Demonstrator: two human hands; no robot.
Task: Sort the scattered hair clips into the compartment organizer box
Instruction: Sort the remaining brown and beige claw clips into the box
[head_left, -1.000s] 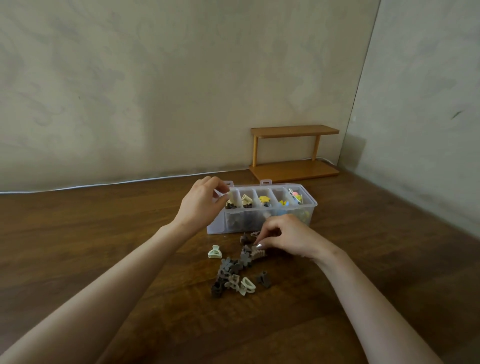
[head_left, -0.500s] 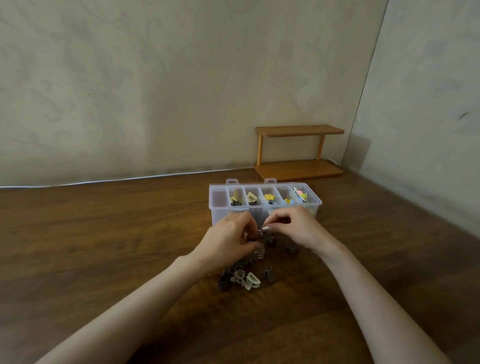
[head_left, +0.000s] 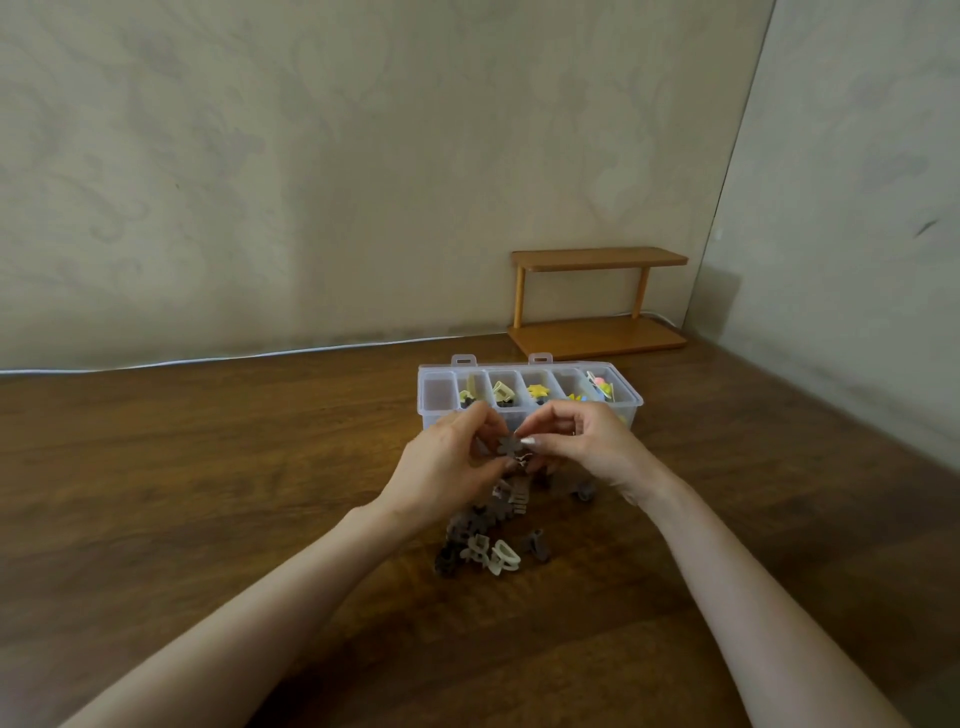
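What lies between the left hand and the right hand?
A grey hair clip, pinched by the left hand and the right hand, seen in the head view.

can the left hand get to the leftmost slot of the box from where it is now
Probably yes. The organizer box is open on top, and its leftmost compartment lies just beyond the left hand, with nothing between. The hand is busy, though, pinching a brown clip together with the right hand.

L hand (head_left: 447, 462) & R hand (head_left: 589, 441) hide box (head_left: 435, 388) front, part of held clip (head_left: 508, 446), prob. some pile (head_left: 480, 545).
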